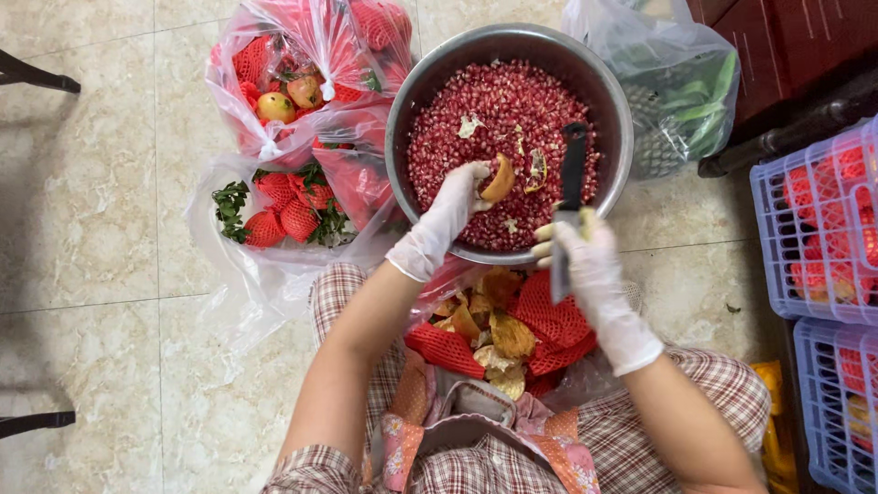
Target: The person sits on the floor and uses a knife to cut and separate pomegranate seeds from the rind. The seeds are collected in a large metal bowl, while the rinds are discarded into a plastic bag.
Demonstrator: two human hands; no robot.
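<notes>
In the upper middle of the frame a round metal bowl (pixel 413 87) stands on the tiled floor (pixel 91 229), filled with red pomegranate seeds (pixel 498 110) and a few pale scraps of pith; the left hand (pixel 457 197), in a thin white glove, reaches over the bowl's near rim, its grip closed narrowly on a yellowish piece of peel (pixel 499 179) held just above the seeds; the right hand (pixel 581 252), also gloved, sits at the bowl's lower right rim, its grip wrapped around a knife (pixel 569 197) whose black end points up over the seeds. Below the bowl, in the centre, a heap of peel pieces (pixel 508 334) and red foam netting (pixel 549 320) lies between the person's knees. At the upper left, clear plastic bags (pixel 274 137) hold fruit wrapped in red netting; at the upper right another bag (pixel 677 82) holds green leaves; along the right edge stand lilac plastic baskets (pixel 805 229) with red contents.
</notes>
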